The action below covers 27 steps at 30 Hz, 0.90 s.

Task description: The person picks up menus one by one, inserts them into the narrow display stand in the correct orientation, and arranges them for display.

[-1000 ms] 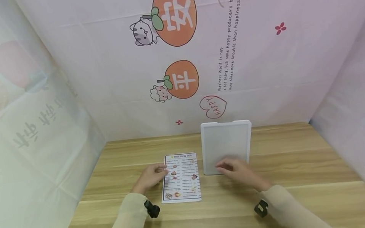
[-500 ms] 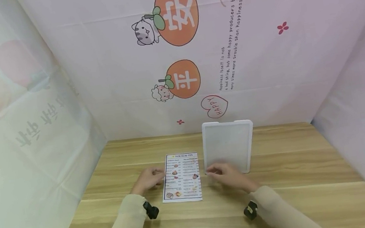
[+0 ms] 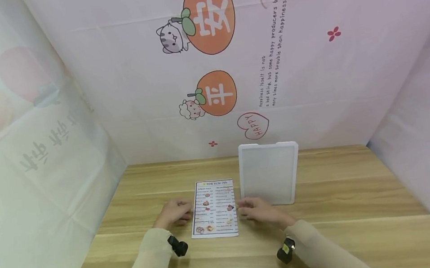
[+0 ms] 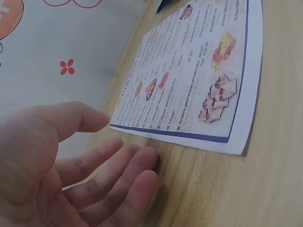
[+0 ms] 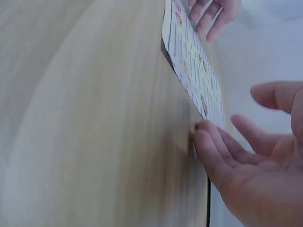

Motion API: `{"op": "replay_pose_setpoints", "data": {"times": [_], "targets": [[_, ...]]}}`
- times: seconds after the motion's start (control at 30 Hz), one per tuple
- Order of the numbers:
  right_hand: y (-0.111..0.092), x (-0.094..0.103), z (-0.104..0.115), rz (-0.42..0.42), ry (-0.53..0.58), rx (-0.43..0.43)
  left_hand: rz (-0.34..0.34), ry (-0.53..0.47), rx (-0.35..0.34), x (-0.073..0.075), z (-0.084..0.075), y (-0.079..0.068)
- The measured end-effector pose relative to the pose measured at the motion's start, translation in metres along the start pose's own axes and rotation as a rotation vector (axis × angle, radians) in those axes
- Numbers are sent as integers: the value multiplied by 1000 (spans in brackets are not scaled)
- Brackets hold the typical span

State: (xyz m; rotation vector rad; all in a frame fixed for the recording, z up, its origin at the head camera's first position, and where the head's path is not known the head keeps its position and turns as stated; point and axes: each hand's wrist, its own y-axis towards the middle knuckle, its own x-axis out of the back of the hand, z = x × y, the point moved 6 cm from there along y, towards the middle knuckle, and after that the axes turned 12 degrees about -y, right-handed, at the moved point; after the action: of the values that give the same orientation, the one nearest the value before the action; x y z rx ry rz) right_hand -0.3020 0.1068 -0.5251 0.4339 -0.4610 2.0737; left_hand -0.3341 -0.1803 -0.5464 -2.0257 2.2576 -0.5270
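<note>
A printed menu sheet [image 3: 213, 211] headed "DIM SUM INN" lies flat on the wooden table, its text and small food pictures facing up. My left hand [image 3: 174, 212] rests beside its left edge, fingers loosely bent and holding nothing; in the left wrist view the thumb [image 4: 87, 118] points at the sheet's corner. On the other side, my right hand [image 3: 262, 210] is at the menu's right edge with relaxed fingers. The right wrist view shows its fingertips [image 5: 203, 130] right at the paper's edge. Behind that hand stands a white-framed panel [image 3: 270, 172] with a grey face, upright and leaning slightly back.
The wooden table [image 3: 343, 207] reaches back to a pale printed cloth [image 3: 144, 93] hung as a wall, with more cloth at left and right. A small black camera [image 3: 178, 246] sits on the left wrist, another camera [image 3: 286, 251] on the right.
My right hand has moved left from in front of the white-framed panel to the menu's right edge. My left hand has drawn back slightly from the left edge. Menu and panel stay put.
</note>
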Motion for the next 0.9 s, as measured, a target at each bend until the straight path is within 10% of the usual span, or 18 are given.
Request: {"op": "replay_pose_setpoints", "data": {"times": [0.4, 0.9], "targets": [[3, -10, 0, -11, 192, -53, -32, -169, 87, -1, 2, -2], [4, -13, 2, -1, 241, -21, -26, -153, 93, -8, -5, -6]]}}
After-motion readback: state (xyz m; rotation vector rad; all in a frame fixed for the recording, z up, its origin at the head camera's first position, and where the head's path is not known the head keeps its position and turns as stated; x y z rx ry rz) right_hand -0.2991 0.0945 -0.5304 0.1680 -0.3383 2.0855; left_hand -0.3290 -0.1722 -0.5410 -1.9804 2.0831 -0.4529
